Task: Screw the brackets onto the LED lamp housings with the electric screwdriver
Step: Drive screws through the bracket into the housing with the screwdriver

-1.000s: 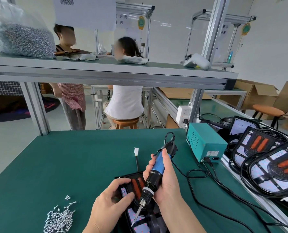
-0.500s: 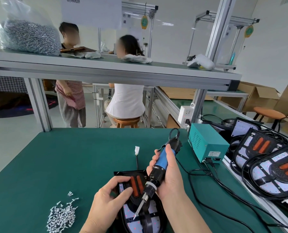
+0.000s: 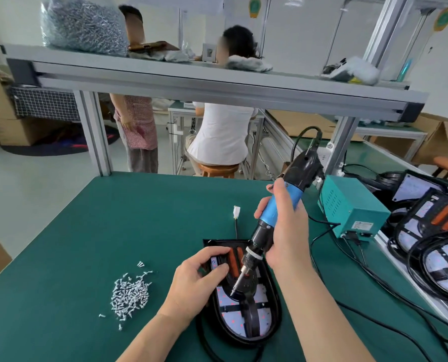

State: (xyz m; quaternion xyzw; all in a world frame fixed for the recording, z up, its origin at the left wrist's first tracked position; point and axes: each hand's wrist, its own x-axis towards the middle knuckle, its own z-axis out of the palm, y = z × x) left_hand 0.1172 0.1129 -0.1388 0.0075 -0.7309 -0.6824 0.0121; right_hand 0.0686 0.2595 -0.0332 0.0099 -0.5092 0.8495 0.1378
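A black oval LED lamp housing point(image 3: 271, 307) lies on the green bench in front of me, with orange strips at its far end and a black bracket point(image 3: 249, 317) running down its middle. My left hand point(image 3: 194, 280) grips the housing's far left edge. My right hand point(image 3: 286, 231) holds the blue and black electric screwdriver point(image 3: 275, 218), tilted, its bit tip down on the bracket's upper end. A pile of small silver screws point(image 3: 130, 296) lies left of the housing.
A teal power box point(image 3: 353, 210) stands at right with black cables point(image 3: 374, 317) trailing across the bench. Several more lamp housings point(image 3: 445, 267) are stacked at far right. An overhead shelf point(image 3: 191, 82) carries a screw bag point(image 3: 84, 24). Two people are at the bench behind.
The view has tipped down, so the housing and screw pile show more fully. My right hand has set the screwdriver's tip further down on the bracket. My left hand keeps its hold.
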